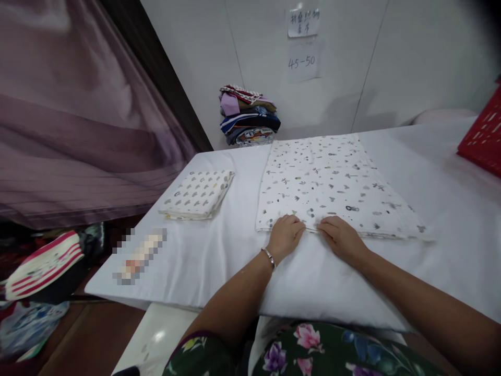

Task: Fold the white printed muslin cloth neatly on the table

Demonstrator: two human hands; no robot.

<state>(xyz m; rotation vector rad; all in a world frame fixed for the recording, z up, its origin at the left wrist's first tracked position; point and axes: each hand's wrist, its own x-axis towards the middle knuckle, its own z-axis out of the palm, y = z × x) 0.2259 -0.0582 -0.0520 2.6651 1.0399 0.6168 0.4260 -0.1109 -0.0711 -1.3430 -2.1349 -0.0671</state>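
Observation:
A white printed cloth (321,183), patterned with small grey and brown motifs, lies spread in folded layers on the white-covered table. At its near edge, my left hand (287,235) has its fingers closed on the border, left of the middle. A short gap to the right, my right hand (340,237) pinches the same edge. Both sets of fingertips are partly hidden against the fabric. To the left lies a second cloth (199,194), folded into a thick rectangle with a grey-green print.
A stack of folded clothes (249,116) stands at the back by the wall. A red basket (483,136) sits at the right edge. A pixelated patch covers something at the table's left corner. Paper signs (304,60) hang on the wall; a pink curtain (78,115) hangs left.

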